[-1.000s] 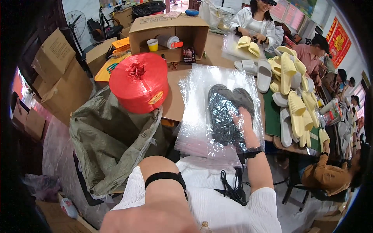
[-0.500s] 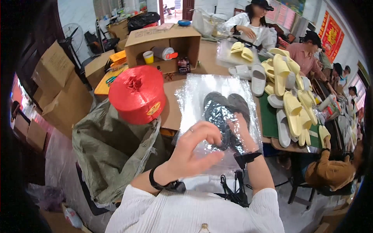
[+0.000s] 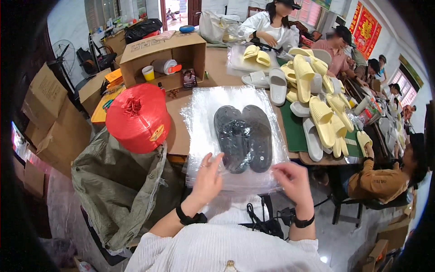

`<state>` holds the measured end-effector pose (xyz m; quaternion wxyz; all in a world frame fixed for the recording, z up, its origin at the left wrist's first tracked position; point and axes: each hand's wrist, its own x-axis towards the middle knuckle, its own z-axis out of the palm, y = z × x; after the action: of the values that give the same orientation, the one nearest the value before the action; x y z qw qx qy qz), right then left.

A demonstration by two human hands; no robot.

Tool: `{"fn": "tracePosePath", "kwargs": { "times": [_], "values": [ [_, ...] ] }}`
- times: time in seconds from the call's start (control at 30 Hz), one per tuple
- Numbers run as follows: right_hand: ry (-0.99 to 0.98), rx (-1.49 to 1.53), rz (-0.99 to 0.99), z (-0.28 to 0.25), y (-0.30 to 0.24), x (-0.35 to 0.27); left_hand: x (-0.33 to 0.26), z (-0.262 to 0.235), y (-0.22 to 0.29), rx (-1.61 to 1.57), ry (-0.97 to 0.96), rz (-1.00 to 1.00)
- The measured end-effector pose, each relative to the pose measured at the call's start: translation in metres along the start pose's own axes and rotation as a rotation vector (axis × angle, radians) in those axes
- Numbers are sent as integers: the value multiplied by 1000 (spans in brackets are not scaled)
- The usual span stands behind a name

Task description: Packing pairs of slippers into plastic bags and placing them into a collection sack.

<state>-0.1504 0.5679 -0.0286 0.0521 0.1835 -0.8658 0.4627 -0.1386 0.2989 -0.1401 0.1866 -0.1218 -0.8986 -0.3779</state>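
Observation:
A pair of dark grey slippers [image 3: 259, 138] lies side by side in a clear plastic bag [image 3: 204, 118], flat on a pile of similar bags at the table's near edge. At the bag's lower left, my left hand [image 3: 208, 179] has its fingers apart, the tips close to the left slipper's end; it holds nothing. My right hand [image 3: 293, 181] is at the lower right of the bag, its fingers curled and pinching the plastic beside the right slipper.
To the left stand a big red roll of plastic twine [image 3: 138, 118] and an open woven sack [image 3: 118, 181]. A cardboard box [image 3: 163, 50] with a cup is behind. Yellow slippers [image 3: 321, 122] and grey ones pile up on the right, where co-workers sit.
My right hand has come out of the bag, leaving both slippers inside, and moved to its lower right edge. My left hand has moved down and left. The view has shifted right.

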Motion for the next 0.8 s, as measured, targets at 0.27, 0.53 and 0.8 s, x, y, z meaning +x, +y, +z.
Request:
{"fn": "tracePosePath", "kwargs": {
  "times": [0.27,0.53,0.8],
  "values": [
    [205,-424,-81,-8,47,-3,5,-42,-29,-189,53,-370],
    [-194,-328,-271,7,65,-18,-2,-60,-38,-708,-226,-457],
    [70,130,-10,16,97,-24,-8,-53,-58,-616,-246,-358]
  ]
}}
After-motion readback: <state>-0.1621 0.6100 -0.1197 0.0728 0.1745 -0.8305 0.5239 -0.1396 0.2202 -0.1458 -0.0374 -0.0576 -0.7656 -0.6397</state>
